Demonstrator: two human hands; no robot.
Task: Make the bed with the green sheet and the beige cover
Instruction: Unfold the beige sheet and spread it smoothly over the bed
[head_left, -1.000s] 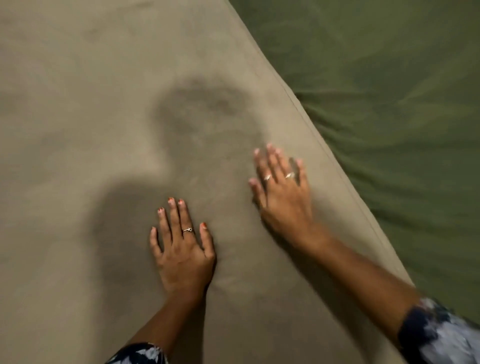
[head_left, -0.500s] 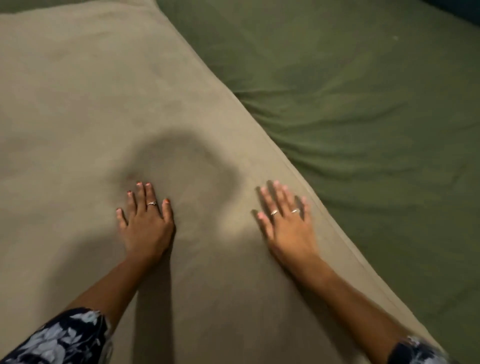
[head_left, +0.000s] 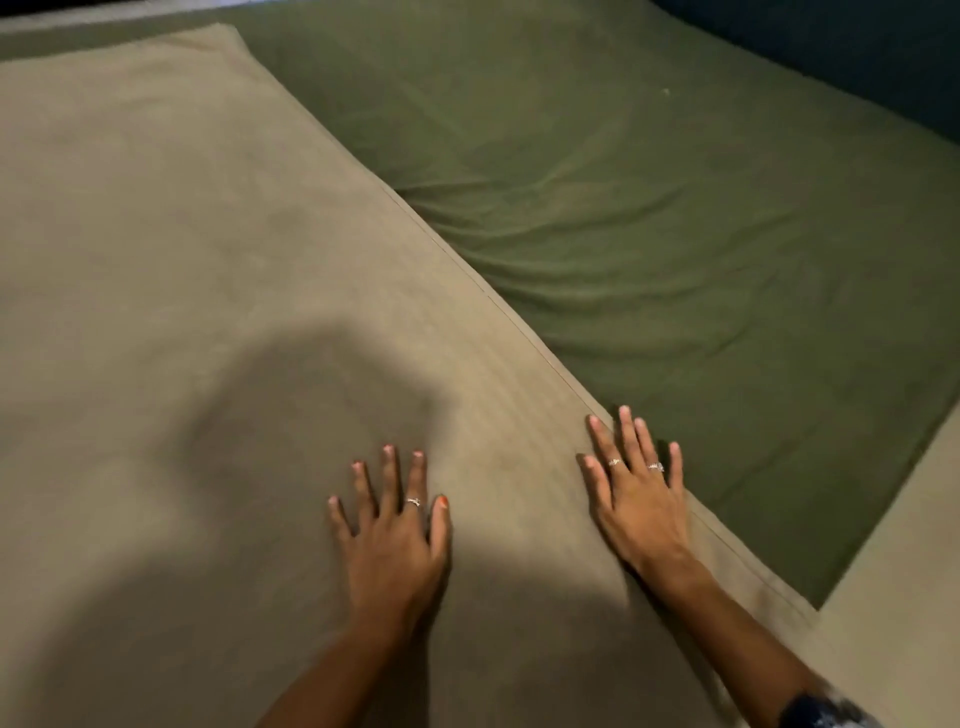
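While the beige cover (head_left: 208, 260) is pressed by flat left hand (head_left: 395, 540) & right hand (head_left: 636, 499), nothing gripped, creased green sheet (head_left: 675, 208) lies right of its hem; smoothing is best done w/ even outward strokes.

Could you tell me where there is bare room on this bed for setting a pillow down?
The green sheet is bare, right of the beige cover. Crowded: the cover's edge, under the left hand and right hand.
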